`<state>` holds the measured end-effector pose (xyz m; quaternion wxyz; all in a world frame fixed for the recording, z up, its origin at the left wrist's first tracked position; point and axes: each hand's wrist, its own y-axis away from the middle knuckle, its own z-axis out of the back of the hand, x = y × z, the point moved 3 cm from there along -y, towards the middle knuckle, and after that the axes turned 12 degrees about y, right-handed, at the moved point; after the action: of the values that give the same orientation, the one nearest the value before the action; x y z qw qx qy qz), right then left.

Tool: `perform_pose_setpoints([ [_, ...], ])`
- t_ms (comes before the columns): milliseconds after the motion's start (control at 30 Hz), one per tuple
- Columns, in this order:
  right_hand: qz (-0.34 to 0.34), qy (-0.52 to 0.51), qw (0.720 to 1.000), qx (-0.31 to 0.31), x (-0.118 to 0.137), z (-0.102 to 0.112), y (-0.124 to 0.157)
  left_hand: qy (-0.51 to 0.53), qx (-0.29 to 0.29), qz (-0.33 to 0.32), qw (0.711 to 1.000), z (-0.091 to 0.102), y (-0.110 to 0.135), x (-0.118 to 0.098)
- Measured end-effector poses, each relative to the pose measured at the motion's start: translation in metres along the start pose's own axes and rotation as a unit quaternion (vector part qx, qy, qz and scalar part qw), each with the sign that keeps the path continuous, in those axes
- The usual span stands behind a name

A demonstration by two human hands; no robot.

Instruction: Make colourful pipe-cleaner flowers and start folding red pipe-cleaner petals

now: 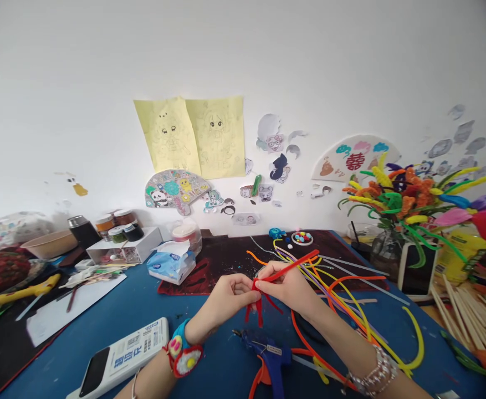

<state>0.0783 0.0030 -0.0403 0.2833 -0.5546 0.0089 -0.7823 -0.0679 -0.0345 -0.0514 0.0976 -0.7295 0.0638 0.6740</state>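
1. At the far left of the blue desk, a white sheet of paper lies beside scattered craft sticks, and small paint jars sit in a clear-fronted white box behind it.
2. A white handheld device lies just beside the left forearm, which wears a felt flower wristband.
3. The left hand is near the middle of the view, its fingers closed together on a red pipe cleaner, where the strands twist into a small cluster hanging below the hands.
4. The right hand meets it there, its fingers pinched on the same pipe cleaner, whose long end points up and to the right.
5. A blue glue gun lies directly below the hands. If it is hot, which cannot be told, a dropping wrist could get burned.
6. Loose pipe cleaners fan out under the right forearm, and their ends could snag the twist and loosen it if tugged.
7. At the far right stand a glass vase of pipe-cleaner flowers and a heap of wooden sticks.
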Motion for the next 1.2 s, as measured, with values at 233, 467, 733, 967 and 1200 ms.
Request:
perform_pose_setpoints([
  [233, -0.026, -0.015, 0.999, -0.011, 0.0, 0.0, 0.001, 0.042, 0.007, 0.008, 0.999, -0.004, -0.003, 0.004],
  [467, -0.083, -0.106, 0.991, -0.015, -0.005, -0.003, 0.0, 0.008, -0.009, -0.022, 1.0, -0.005, -0.005, 0.012],
  [733, -0.086, -0.108, 0.99, -0.019, -0.007, -0.002, -0.002, 0.061, 0.074, 0.016, 0.995, -0.019, -0.002, 0.017],
  [967, -0.07, -0.084, 0.994, -0.015, -0.012, -0.003, -0.005, 0.153, 0.029, 0.035, 0.987, -0.024, -0.002, 0.029],
  [1200, -0.078, -0.095, 0.992, 0.023, -0.006, 0.005, -0.006, 0.177, 0.074, 0.061, 0.98, -0.031, 0.008, 0.019],
])
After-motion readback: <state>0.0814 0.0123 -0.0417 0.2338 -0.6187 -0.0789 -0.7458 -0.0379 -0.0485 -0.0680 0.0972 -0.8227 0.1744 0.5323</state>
